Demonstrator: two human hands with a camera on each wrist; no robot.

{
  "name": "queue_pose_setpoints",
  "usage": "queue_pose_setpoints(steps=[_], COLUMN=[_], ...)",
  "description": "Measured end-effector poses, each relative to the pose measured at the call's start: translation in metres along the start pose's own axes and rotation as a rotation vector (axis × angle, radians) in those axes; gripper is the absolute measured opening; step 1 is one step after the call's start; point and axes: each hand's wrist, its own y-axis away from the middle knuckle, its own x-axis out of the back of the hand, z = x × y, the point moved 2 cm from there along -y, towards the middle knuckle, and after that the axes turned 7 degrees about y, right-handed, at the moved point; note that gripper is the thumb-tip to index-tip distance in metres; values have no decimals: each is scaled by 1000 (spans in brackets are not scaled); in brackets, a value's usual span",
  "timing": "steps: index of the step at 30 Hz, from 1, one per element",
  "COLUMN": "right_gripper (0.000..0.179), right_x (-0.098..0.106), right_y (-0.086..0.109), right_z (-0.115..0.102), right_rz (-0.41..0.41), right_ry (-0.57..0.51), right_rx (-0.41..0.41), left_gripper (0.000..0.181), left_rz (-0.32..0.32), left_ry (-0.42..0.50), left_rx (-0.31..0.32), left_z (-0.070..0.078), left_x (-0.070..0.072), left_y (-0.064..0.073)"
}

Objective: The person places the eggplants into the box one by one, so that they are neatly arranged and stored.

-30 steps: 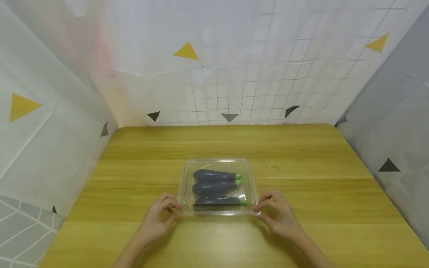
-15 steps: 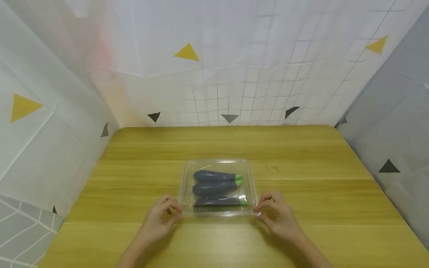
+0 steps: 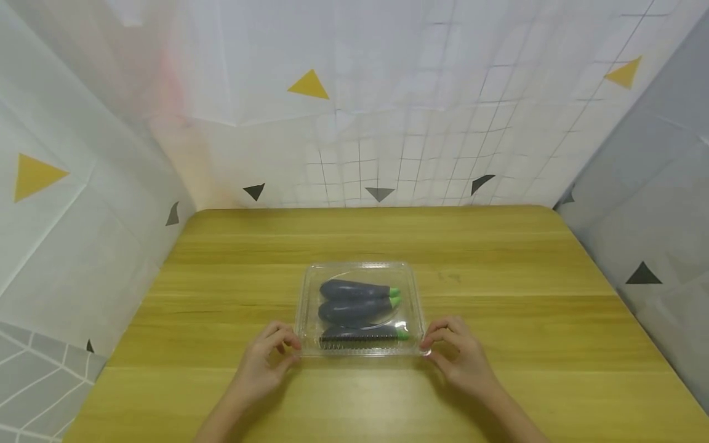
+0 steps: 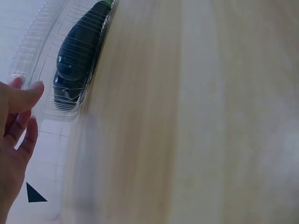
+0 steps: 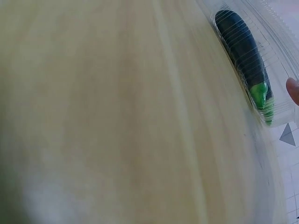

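A clear plastic clamshell container [image 3: 362,271] sits on the wooden table with its lid over three dark eggplants [image 3: 354,312] with green stem ends. The eggplants lie side by side, stems toward the right. My left hand [image 3: 266,363] pinches the container's near left corner between thumb and fingers. At the near right corner, my right hand [image 3: 460,357] pinches the rim the same way. In the left wrist view the thumb and fingers of the left hand [image 4: 16,116] meet at the clear rim. Only a fingertip of the right hand [image 5: 293,90] shows in the right wrist view.
The wooden tabletop [image 3: 498,271] surrounds the container on all sides. Behind it hangs a white patterned sheet [image 3: 360,141] with triangles and grid lines, and similar sheets stand along the left [image 3: 100,246] and right [image 3: 653,203] sides.
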Motion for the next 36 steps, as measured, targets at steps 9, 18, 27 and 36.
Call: queue_pose_setpoints(steps=[9,18,27,36], right_gripper=[38,39,41,39], right_x=[-2,-2,-2,6], right_y=[4,3,-2,-16], right_z=[6,5,1,-24], right_rz=[-8,-22,50,121], right_ry=[-33,-14,-35,-31], right_rx=[-36,-84,36,111], left_gripper=[40,42,37,41], left_rz=[0,67,113,156], left_ry=[35,45,72,82], left_rx=[45,36,63,28], left_z=[-18,-12,13,17], left_x=[-3,-6,-2,-2], left_y=[9,5,-6,-6])
